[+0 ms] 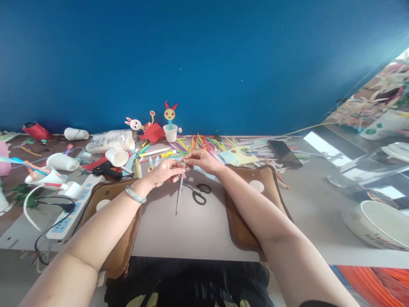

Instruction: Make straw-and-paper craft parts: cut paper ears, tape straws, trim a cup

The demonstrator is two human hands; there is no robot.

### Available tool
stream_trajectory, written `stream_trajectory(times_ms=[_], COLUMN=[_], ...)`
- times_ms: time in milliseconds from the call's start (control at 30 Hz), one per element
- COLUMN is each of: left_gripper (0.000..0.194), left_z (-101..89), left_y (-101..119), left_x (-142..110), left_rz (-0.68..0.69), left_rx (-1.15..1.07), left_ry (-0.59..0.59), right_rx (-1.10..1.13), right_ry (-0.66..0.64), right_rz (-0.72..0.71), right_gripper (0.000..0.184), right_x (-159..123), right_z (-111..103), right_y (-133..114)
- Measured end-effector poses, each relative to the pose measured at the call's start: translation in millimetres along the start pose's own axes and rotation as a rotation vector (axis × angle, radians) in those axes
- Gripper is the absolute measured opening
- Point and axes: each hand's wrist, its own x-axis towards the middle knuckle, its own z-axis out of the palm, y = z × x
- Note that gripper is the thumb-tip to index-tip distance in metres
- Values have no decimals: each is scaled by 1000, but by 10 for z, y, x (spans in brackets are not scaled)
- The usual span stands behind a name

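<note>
A thin whitish straw (179, 196) slants down over the table from the fingers of my left hand (165, 172), which is closed on it. My right hand (202, 161) pinches at the straw's upper end, fingertips meeting those of the left. Something small and pale sits between the fingertips there, too small to name. Just below my hands lies a pair of scissors (200, 194) with black handles, its blades partly hidden behind the straw and fingers. Behind the hands, a yellow glue stick or marker (168, 154) lies among loose coloured straws (201, 143).
Two brown cushions (247, 238) lie under my forearms. At left are a power strip (75, 209), a black glue gun (108, 169) and paper cups (63, 162). A rabbit figure in a cup (170, 132) stands by the blue wall. A phone (284, 153) and a white bowl (380, 224) are at right.
</note>
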Motion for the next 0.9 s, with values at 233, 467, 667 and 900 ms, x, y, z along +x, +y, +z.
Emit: stream_trajectory(times_ms=[233,467,667,900], left_gripper=[30,39,39,40], left_z=[23,63,68,72], left_y=[-14,-3,40,49], left_x=[7,8,-7,-16], left_rz=[10,-15,-34,-49], left_rx=[73,93,110,84], left_ry=[83,179,174,176], right_rx=[-153,-121,-54,-142], right_ry=[39,89,21,15], right_rz=[48,69,53,17], right_gripper=[37,33,30,22], right_x=[34,66,62,53], right_z=[73,117,93,114], right_y=[38,84,85,103])
